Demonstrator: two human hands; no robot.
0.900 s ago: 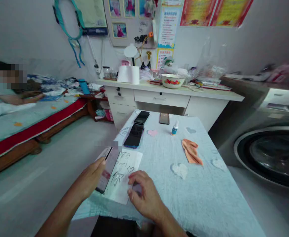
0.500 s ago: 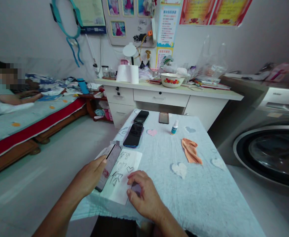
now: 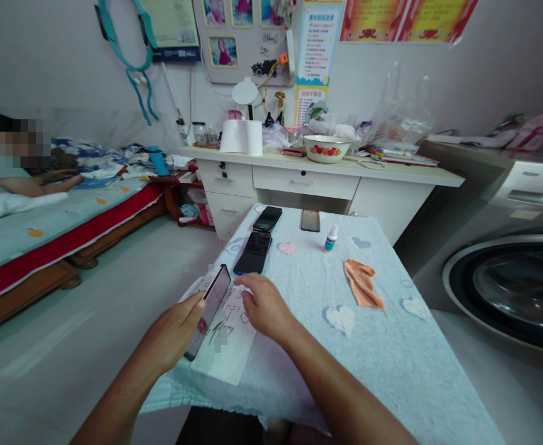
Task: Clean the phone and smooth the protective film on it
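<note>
My left hand (image 3: 175,330) grips a smartphone (image 3: 213,307) by its side, tilted up on its long edge with the screen facing right. Under the phone lies a white sheet of paper (image 3: 222,363) with large handwritten characters and a drawn heart. My right hand (image 3: 269,309) hovers over the paper's upper right part, close to the phone but apart from it. Its fingers are bent and loosely parted, and I see nothing held in them. Just beyond is a dark phone (image 3: 253,252) lying flat, with a second black phone (image 3: 268,219) behind it.
On the blue tablecloth (image 3: 299,358) are a small spray bottle (image 3: 330,239), an orange cloth (image 3: 363,284) and another phone (image 3: 310,220). Behind stands a white desk (image 3: 234,204). A washing machine (image 3: 508,204) is at right; a person (image 3: 16,179) lies on a bed (image 3: 67,216) at left.
My right hand has moved up and away over the paper, toward the phone's upper end. The held phone is tipped more steeply, showing less of its screen.
</note>
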